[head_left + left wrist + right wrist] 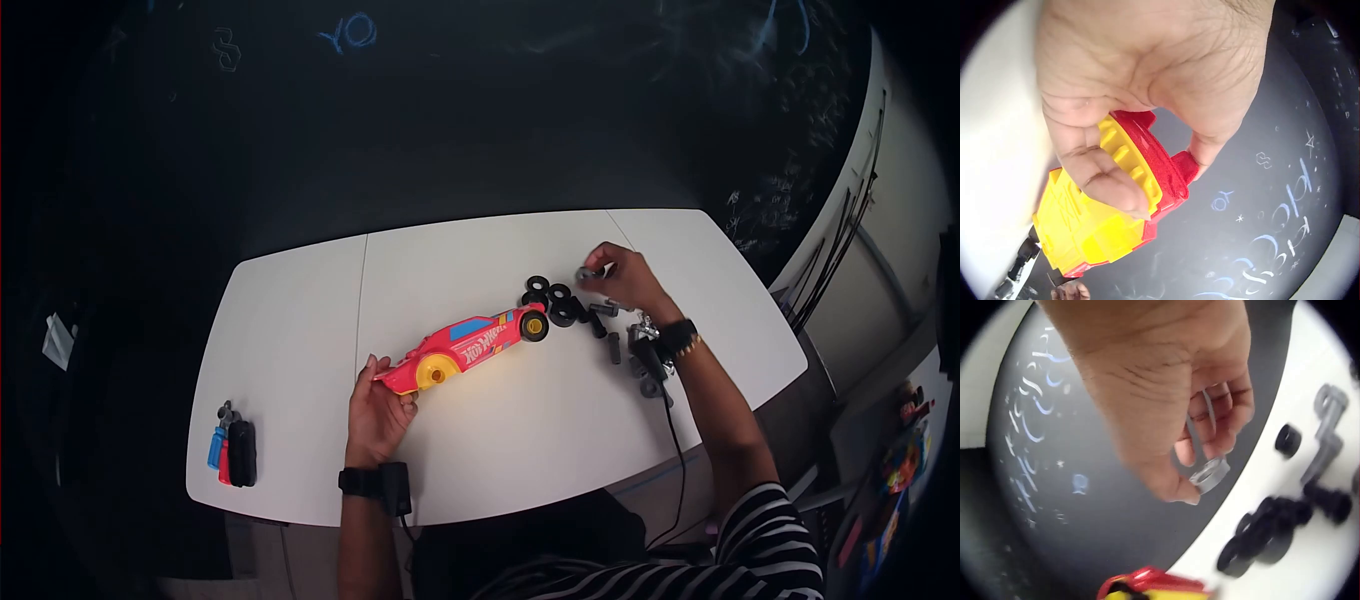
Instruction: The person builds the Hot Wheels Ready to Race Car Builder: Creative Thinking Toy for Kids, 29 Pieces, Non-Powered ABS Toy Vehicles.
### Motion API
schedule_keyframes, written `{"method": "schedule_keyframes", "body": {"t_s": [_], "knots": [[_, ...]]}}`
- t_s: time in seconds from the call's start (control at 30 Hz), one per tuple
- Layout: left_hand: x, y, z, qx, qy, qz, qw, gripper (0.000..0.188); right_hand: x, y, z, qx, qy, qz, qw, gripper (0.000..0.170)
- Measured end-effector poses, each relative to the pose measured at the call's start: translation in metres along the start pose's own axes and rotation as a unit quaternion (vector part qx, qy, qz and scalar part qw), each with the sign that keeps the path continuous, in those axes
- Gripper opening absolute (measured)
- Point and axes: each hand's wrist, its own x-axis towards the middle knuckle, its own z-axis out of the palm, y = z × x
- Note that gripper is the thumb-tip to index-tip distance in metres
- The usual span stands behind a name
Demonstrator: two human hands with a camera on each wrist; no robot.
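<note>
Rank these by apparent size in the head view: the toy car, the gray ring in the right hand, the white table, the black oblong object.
Largest to smallest:
1. White table
2. Toy car
3. Black oblong object
4. Gray ring, pinched by the right hand
</note>
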Motion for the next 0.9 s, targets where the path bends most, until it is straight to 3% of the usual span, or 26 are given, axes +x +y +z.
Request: {"method": "schedule_keyframes", "body": {"t_s": [0.03, 0.17, 0.23, 0.47, 0.57, 0.63, 0.73, 0.8, 0.83, 0.9], "knots": [[0.001, -0.001, -0.001, -0.003, 0.002, -0.001, 1.0, 0.031, -0.015, -0.027, 0.002, 0.095, -0.01, -0.058, 0.994, 0.035], [0.001, 0.0, -0.003, -0.001, -0.002, -0.006, 1.0, 0.031, -0.058, -0.081, 0.02, 0.114, -0.061, -0.126, 0.984, 0.043], [0.0, 0.001, -0.002, -0.001, -0.007, -0.008, 1.0, 0.031, -0.066, -0.087, 0.028, 0.062, -0.053, -0.187, 0.979, 0.048], [0.001, 0.0, -0.005, -0.002, -0.016, -0.004, 1.0, 0.026, -0.071, -0.092, 0.041, -0.042, -0.03, -0.178, 0.983, 0.055], [0.002, 0.0, -0.006, -0.001, -0.021, -0.006, 1.0, 0.026, -0.068, -0.088, 0.04, -0.108, 0.008, -0.254, 0.961, 0.058], [0.002, 0.001, -0.004, -0.001, -0.014, -0.005, 1.0, 0.025, -0.065, -0.082, 0.029, 0.001, -0.003, -0.196, 0.981, 0.055], [-0.002, -0.001, -0.002, -0.002, -0.009, -0.005, 1.0, 0.023, -0.04, -0.034, 0.003, 0.038, 0.036, -0.028, 0.998, 0.044], [0.002, -0.001, -0.005, -0.002, -0.014, -0.001, 1.0, 0.022, -0.034, 0.004, -0.024, -0.144, -0.005, 0.032, 0.989, 0.039], [0.003, -0.001, -0.004, -0.003, -0.016, 0.0, 1.0, 0.022, -0.034, 0.025, -0.031, -0.146, -0.004, 0.031, 0.989, 0.039], [0.002, 0.0, -0.003, -0.002, -0.016, -0.005, 1.0, 0.021, -0.035, 0.056, -0.036, -0.288, -0.068, 0.052, 0.954, 0.036]]}}
